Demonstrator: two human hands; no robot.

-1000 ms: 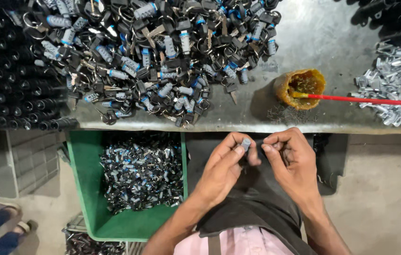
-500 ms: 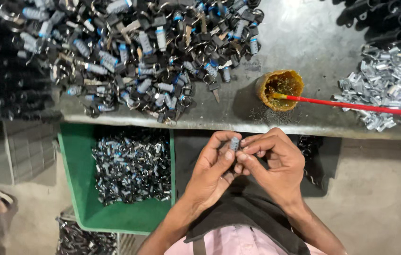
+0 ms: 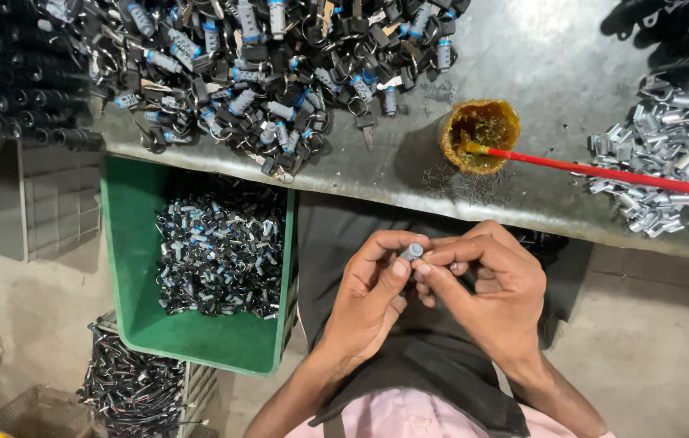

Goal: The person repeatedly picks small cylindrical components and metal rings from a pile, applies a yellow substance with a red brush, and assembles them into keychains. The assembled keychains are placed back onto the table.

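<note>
My left hand and my right hand meet over my lap, below the table edge. Between their fingertips they pinch a small grey cylindrical metal part. The thumb and forefinger of each hand close on it from either side. On the grey table above lies a big heap of black-and-blue lock parts with rings. A small yellow cup of grease stands near the table's front edge, with a red stick resting in it.
A green crate of similar black-and-blue parts stands on the floor to my left. Shiny silver metal pieces are heaped at the table's right. Black tubes are stacked at the far left. A basket of wire parts sits below the crate.
The view has shifted, so the table and crate sit differently in frame. My hands have drawn closer together on the small part and stay over my lap.
</note>
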